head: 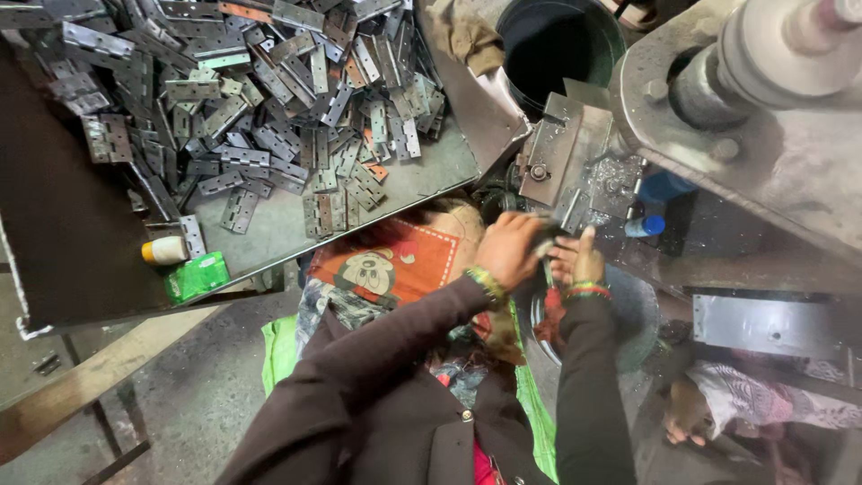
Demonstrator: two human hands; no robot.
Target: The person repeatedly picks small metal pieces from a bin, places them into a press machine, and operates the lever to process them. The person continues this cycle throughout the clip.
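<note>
**Hands meet at the press as hinges pile high**

At the machine's metal fixture (pixel 575 166), seen from the head camera, a person's left hand (pixel 507 249) is curled shut around a small dark metal piece (pixel 545 241), held just below the fixture's lower edge. The right hand (pixel 579 260) sits beside it, thumb raised, fingers touching the same piece; whether it grips cannot be told. A heap of grey hinges (pixel 269 99) covers the far half of the steel tray (pixel 431 175), with a green packet (pixel 196 276) and a small bottle (pixel 164 251) near its front left corner
</note>
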